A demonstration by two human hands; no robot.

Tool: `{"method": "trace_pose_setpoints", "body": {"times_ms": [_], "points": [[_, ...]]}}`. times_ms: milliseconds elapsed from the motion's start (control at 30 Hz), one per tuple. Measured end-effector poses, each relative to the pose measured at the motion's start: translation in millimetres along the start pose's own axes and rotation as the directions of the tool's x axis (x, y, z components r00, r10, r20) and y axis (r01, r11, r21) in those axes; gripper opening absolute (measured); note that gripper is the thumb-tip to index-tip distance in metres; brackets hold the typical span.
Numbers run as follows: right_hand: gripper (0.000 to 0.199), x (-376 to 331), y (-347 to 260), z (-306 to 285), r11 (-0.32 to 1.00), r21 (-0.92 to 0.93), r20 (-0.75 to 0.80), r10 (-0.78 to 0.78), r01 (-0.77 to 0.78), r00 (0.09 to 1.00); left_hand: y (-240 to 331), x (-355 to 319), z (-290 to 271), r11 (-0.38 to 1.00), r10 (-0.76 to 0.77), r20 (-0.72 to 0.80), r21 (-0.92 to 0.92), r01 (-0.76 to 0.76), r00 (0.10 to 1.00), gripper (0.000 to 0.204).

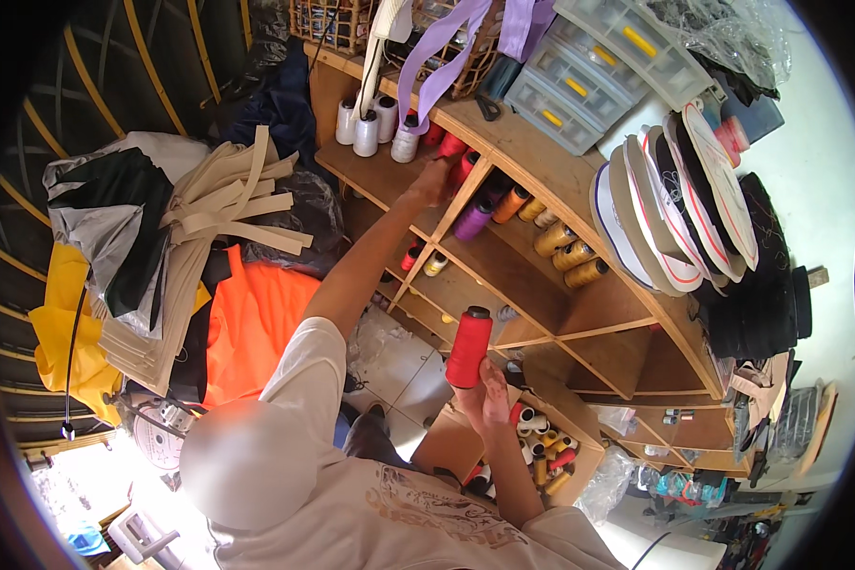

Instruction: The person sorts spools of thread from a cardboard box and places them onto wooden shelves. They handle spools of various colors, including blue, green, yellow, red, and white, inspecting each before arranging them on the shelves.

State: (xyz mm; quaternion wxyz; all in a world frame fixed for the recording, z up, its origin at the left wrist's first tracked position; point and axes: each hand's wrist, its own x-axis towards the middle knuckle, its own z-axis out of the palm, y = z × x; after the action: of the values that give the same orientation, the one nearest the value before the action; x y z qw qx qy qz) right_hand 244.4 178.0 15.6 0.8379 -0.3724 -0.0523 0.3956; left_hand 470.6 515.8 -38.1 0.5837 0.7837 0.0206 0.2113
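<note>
My right hand is closed round the lower part of a large red thread cone. The cone stands almost upright in front of the shelf unit, its dark top pointing up. Stretched out to the upper compartment, my left hand is at a group of red thread cones. Its fingers are too small and partly hidden to show whether they grip one. Just left of it stand several white thread cones. Past a wooden divider lie purple thread cones and an orange thread cone.
Gold thread cones lie farther right in the wooden shelf unit. Below is a cardboard box of mixed spools. Clear drawers and large ribbon reels crowd the top. Orange fabric and beige strips lie at left.
</note>
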Motion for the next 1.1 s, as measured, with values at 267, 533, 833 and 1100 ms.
{"method": "trace_pose_setpoints", "body": {"times_ms": [267,533,833,1100], "points": [[0.045,15.0,1.3,13.8,1.000,0.023,0.009,-0.008,0.008,1.000,8.7,-68.5,-15.4,0.998,0.046,-0.364,0.053,-0.029,0.930,0.037],[0.058,52.0,11.7,17.2,0.986,-0.168,0.100,0.030,-0.013,0.995,172.3,-247.6,-11.7,0.776,-0.153,0.247,-0.569,0.271,0.957,0.052],[0.054,57.7,6.3,28.3,0.919,-0.393,-0.146,-0.102,0.037,0.984,157.1,-169.4,-36.7,0.985,-0.087,-0.226,-0.165,0.050,0.970,0.050],[0.042,-10.3,5.7,-24.0,0.928,-0.359,-0.202,0.028,-0.101,0.979,51.9,-10.4,-31.8,0.904,0.164,-0.406,0.427,0.028,0.899,0.061]]}}
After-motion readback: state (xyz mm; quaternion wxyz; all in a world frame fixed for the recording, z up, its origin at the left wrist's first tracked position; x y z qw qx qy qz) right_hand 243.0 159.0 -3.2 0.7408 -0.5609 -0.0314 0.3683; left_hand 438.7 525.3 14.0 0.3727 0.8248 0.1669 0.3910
